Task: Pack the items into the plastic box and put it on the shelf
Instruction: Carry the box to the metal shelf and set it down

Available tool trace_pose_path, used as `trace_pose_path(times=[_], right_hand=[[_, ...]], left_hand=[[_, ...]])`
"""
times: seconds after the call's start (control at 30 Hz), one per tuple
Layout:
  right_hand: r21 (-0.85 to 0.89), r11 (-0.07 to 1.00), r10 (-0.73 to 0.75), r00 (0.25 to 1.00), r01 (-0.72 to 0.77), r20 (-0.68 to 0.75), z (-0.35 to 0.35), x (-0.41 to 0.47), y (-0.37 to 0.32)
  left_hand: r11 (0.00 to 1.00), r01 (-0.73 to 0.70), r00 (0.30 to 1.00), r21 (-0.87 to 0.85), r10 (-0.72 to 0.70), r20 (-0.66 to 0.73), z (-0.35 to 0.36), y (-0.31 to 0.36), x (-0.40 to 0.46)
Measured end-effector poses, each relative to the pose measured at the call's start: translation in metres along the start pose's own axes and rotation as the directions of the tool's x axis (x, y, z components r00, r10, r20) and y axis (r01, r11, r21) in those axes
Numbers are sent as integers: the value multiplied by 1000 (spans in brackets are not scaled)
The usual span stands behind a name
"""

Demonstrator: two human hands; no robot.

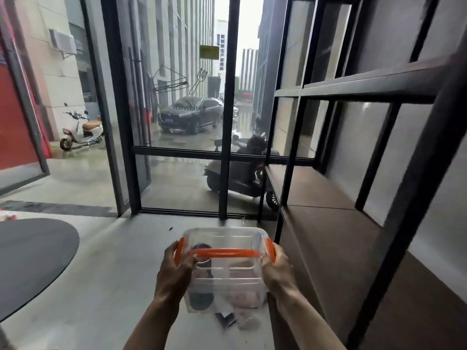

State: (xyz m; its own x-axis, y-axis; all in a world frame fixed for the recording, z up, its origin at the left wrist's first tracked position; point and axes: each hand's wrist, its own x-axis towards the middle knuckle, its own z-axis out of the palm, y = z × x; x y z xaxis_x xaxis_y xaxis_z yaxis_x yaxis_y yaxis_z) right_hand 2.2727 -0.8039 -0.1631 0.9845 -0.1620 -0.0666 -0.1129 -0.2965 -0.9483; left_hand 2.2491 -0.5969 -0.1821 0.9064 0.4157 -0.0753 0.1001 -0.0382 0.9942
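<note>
Box: I saw the plastic box (225,269), lid on, carried above the floor just left of the shelf (328,238) | Hands: left hand (174,271) and right hand (278,269) clamped on its orange-latched ends | Risk: I judged it might clip the shelf's black upright going in.

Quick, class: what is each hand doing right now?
Left hand: closed on the plastic box, left end.
Right hand: closed on the same box, right end.

Dark metal-framed shelf unit (374,84) with brown wooden boards, standing at right.
Its lower brown board (326,223) lay bare beside the grey concrete floor (113,274); a round dark grey tabletop (32,258) sat at left.
</note>
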Motion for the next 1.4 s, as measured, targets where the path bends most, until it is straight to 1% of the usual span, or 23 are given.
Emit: trace_pose_path(times=[0.13,0.33,0.43,0.53,0.67,0.73,0.83,0.93,1.03,1.1,1.13,1.23,1.3,1.37,1.4], right_hand=[[16,1000,28,999,-27,-30,24,83,-11],[81,995,70,995,-63,-78,35,204,-5],[104,993,79,982,-61,-172,18,267,1],[118,989,122,957,-93,-263,-12,323,2],[125,984,165,908,-125,-384,-59,373,18],[127,978,208,860,-168,-466,-83,381,25],[121,966,253,745,-227,-618,-119,387,47],[195,946,318,623,-259,-715,-147,382,67],[285,909,406,489,-304,-772,-164,367,83],[395,866,495,408,-307,-767,-169,356,90],[429,854,516,366,-296,-775,-169,350,94],[481,819,551,198,-313,-811,-162,335,108],[504,797,559,90,-333,-824,-152,325,114],[509,783,551,18,-357,-835,-143,317,120],[511,769,551,-7,-385,-834,-138,314,124]], left_hand=[[1000,-4,1000,6,4,-7,26,13,80],[997,-23,997,69,18,69,90,12,200],[997,-34,988,66,24,152,144,24,253],[995,-51,968,80,30,249,204,34,301],[992,-90,911,87,47,409,289,46,347],[992,-95,857,87,37,513,330,49,355],[990,-108,761,91,23,648,393,46,361],[984,-138,631,112,0,776,453,35,361],[979,-161,480,125,-33,877,505,25,352],[976,-173,370,133,-61,927,530,19,339],[972,-188,313,139,-75,947,541,15,334],[962,-231,172,143,-105,980,566,0,323],[957,-250,101,150,-128,987,578,-12,319],[945,-279,46,170,-163,986,585,-24,315],[939,-295,27,178,-178,984,586,-29,312]])
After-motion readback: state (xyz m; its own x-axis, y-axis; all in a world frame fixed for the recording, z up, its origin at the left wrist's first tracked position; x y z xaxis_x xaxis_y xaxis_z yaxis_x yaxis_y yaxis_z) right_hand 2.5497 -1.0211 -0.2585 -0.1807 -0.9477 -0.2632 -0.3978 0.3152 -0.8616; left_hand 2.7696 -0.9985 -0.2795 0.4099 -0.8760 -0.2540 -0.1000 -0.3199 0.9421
